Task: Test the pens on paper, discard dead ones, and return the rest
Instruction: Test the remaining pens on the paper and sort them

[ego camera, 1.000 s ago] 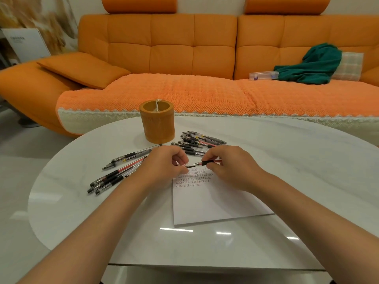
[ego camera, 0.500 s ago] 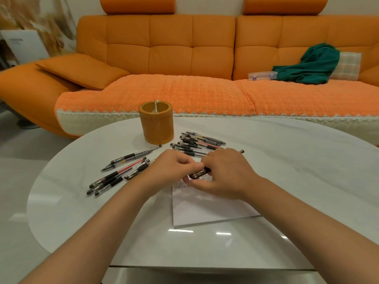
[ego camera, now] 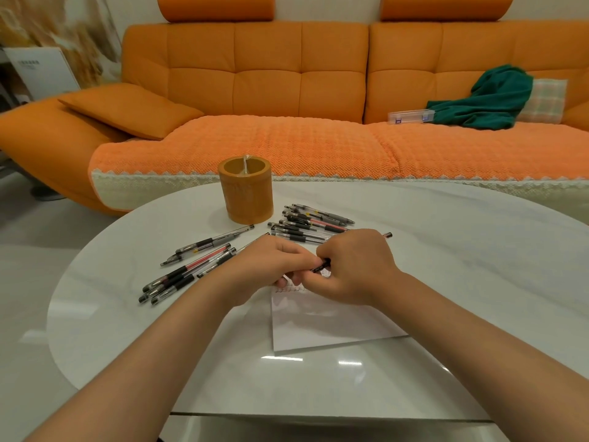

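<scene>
Both my hands meet at one pen above the paper.
My right hand curls round the pen, whose far end pokes out past my knuckles. My left hand is curled against its near end; I cannot tell whether it pinches. Loose pens lie in a left pile and a far pile by the orange pot on the table.

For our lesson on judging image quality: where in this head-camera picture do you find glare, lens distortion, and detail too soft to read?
Head view: bright glare streaks on the glossy table near its front edge; the wide-angle lens bows the sofa and table rim; soft light leaves only a faint shadow on the paper; its scribbles are too soft to read.
</scene>
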Available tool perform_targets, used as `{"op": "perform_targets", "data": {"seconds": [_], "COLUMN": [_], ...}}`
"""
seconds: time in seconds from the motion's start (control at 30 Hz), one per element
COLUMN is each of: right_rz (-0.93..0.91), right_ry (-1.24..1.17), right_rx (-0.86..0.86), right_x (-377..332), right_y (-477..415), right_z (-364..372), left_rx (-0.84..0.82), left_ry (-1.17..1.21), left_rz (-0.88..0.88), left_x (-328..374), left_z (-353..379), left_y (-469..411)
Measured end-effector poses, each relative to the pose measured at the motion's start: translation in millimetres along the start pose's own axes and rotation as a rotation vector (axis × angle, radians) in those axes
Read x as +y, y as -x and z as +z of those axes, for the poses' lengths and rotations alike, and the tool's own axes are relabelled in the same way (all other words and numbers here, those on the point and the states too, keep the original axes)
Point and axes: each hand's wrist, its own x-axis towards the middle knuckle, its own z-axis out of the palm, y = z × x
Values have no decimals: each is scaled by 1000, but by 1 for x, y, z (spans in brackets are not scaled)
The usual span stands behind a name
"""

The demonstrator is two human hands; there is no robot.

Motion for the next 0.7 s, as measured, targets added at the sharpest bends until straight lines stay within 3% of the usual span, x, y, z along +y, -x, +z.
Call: {"op": "perform_targets", "data": {"seconds": [0.33, 0.5, 0.7], "right_rz": [-58, -24, 57], "right_ry": [22, -116, -425], "right_rx": [21, -18, -204], "right_x": [2, 0, 8], "right_y": [5, 4, -2], "right_z": [6, 7, 14], "left_rx": [114, 118, 431], "left_ry": [2, -19, -189], "left_rz": [12, 42, 184], "left_x": [0, 0, -12], "left_z": [9, 5, -10], "left_y": [-3, -2, -14]}}
